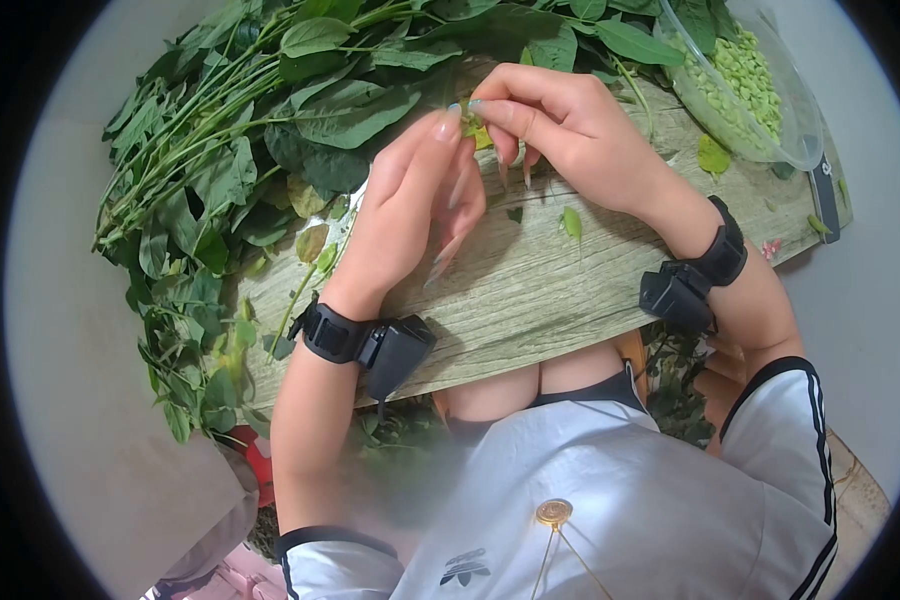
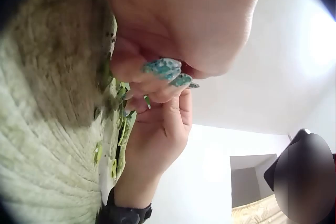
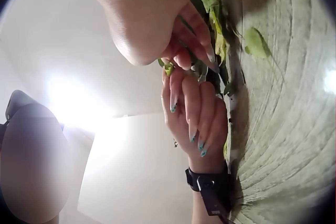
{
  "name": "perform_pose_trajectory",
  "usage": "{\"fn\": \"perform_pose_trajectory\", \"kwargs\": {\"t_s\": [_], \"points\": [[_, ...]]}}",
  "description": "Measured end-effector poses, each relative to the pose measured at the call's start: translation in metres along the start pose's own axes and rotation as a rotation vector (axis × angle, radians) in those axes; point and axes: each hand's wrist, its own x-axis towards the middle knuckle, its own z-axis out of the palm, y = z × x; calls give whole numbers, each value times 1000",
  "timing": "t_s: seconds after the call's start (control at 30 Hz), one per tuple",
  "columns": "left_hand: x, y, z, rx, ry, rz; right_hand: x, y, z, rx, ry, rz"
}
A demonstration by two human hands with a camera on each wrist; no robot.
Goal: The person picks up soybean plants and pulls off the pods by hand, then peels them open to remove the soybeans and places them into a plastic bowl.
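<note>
Both hands meet over the wooden tabletop, fingertips together at a small green bean pod [image 3: 168, 69]. My left hand [image 1: 405, 195] pinches it from the left between thumb and finger. From the other side my right hand [image 1: 585, 130] pinches it too, its remaining fingers pointing down. Most of the pod is hidden behind the fingertips. Below the hands in the head view, a single flat green pod [image 1: 571, 223] lies on the wood; the right wrist view shows it beside the right hand.
A heap of leafy bean stalks [image 1: 220, 140] covers the table's back and left. At the back right stands a clear plastic tub [image 1: 805, 120] of shelled green beans [image 1: 745, 85]. A knife [image 1: 825, 195] lies by the right edge, near a yellow leaf [image 1: 713, 155]. The wooden tabletop [image 1: 530, 300] has a curved near edge.
</note>
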Motion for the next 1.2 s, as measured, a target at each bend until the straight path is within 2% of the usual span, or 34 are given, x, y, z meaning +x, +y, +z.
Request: {"fn": "perform_pose_trajectory", "kwargs": {"t_s": [0.03,0.27,0.33,0.47,0.57,0.63,0.67,0.73,0.77,0.83,0.87,0.9,0.93,0.97,1.0,1.03,1.07,1.1,1.13,1.2], "points": [[1,-3,-1,13,-13,46,0,0,0,23,7,1],[2,-6,-2,-97,-27,52,0,0,0,99,14,-14],[4,-8,-1,-26,81,87,1,1,0,-75,25,-101],[4,1,0,-89,82,17,0,4,4,-101,77,-142],[5,1,0,-36,152,14,0,4,4,-157,88,-168],[4,2,-5,93,186,49,3,7,3,-74,231,-204],[3,5,-7,93,186,52,4,4,-1,-76,231,-206],[-1,16,-7,372,133,-50,3,-3,-12,-136,224,-124],[-1,14,-8,370,134,-45,3,-2,-14,-141,223,-127],[1,11,-12,618,200,116,7,1,-18,-180,343,-209],[0,12,-14,623,201,121,7,0,-19,-196,407,-251],[0,15,-13,586,253,231,1,-3,-19,-196,410,-259],[-1,18,-13,545,300,339,-12,-8,-20,-326,359,-190],[-3,20,-16,540,302,375,-26,-12,-21,-459,308,-119],[-7,23,-19,509,294,388,-38,-13,-23,-489,173,-63],[-13,27,-21,474,287,401,-48,-7,-15,-497,178,-63],[-20,31,-21,441,231,438,-59,6,-3,-691,139,-105],[-24,31,-23,472,278,450,-66,15,5,-883,99,-147],[-28,30,-25,457,269,471,-66,17,8,-924,-83,-81],[-35,29,-25,456,258,504,-65,14,17,-940,-98,-105]]}}
